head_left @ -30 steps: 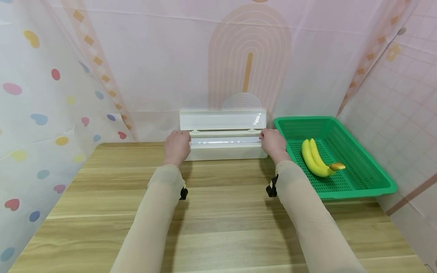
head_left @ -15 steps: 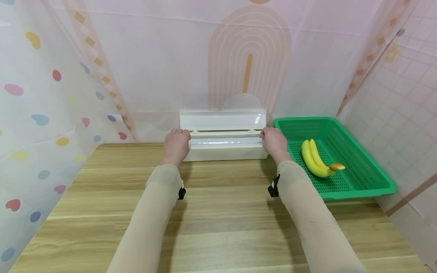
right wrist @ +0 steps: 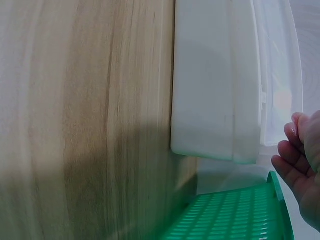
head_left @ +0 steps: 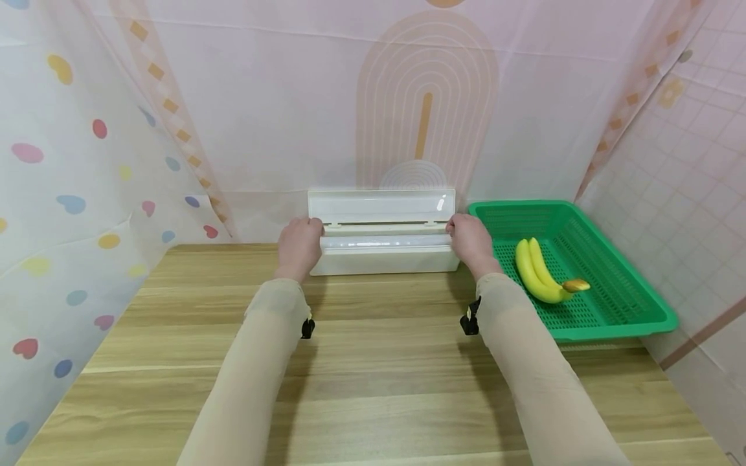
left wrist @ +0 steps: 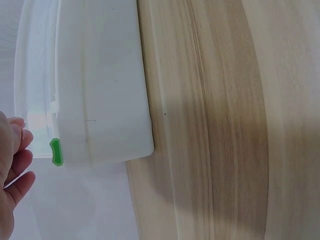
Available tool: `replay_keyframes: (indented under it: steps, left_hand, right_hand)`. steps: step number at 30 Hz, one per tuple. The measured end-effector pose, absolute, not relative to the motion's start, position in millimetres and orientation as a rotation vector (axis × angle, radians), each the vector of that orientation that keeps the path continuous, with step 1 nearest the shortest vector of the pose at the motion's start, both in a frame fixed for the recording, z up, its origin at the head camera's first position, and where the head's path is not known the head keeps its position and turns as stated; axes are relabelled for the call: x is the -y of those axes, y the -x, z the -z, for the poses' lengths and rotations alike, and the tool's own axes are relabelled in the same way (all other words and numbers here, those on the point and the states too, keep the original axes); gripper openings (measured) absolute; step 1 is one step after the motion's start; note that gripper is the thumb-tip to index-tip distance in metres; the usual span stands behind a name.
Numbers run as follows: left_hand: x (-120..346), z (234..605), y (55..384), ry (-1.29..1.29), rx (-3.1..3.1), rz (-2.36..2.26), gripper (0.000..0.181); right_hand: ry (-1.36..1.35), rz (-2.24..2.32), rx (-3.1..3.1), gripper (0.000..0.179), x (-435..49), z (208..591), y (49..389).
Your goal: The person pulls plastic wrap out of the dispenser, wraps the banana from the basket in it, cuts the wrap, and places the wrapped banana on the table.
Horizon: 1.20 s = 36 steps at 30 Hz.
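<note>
A long white plastic wrap dispenser stands against the back wall with its lid tilted up. Clear plastic wrap shows as a shiny strip along its top. At the dispenser's left end my left hand pinches one corner of the wrap between thumb and forefinger. My right hand pinches the other corner at the right end. Both wrist views show thumb and forefinger tips together, the other fingers loosely bent. A small green piece sits on the dispenser's left end.
To the right, a green plastic basket holds two joined bananas; its left rim is close beside my right hand. The wooden table ends at a patterned cloth wall behind the dispenser.
My hands have moved slightly apart and up, the left one to the left and the right one to the right. The dispenser, basket and bananas stay in place.
</note>
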<state>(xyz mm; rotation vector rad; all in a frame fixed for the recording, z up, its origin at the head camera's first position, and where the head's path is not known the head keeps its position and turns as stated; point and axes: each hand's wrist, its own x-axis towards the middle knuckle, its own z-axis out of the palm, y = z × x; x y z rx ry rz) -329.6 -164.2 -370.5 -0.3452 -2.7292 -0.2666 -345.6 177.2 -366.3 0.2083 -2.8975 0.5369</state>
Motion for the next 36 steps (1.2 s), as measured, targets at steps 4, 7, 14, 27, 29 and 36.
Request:
replay_keyframes:
  steps: [4,7,14,27,29,36]
  left_hand:
    - [165.4,368.5,329.6,0.349,2.723,0.273,0.023]
    - [166.9,366.9,329.2,0.348,2.725,0.282,0.023]
    - [168.6,362.1,327.0,0.360,2.705,0.319,0.017]
    - [174.4,355.4,327.8,0.385,2.672,0.345,0.020]
    - [174.8,353.3,326.4,0.388,2.666,0.340,0.020]
    - [174.5,348.3,324.5,0.403,2.685,0.340,0.020]
  right_hand:
    - [-0.218,-0.543,2.879,0.014,-178.4,364.7,345.9]
    - [-0.228,-0.541,2.869,0.014,-178.6,363.0,345.3]
    - [-0.238,-0.535,2.841,0.012,-179.6,359.0,344.6]
    - [-0.281,-0.544,2.803,0.014,-180.6,352.6,345.1]
    - [-0.293,-0.545,2.802,0.015,-180.9,350.9,344.3]
    - [-0.318,-0.541,2.797,0.016,-184.4,344.9,342.8]
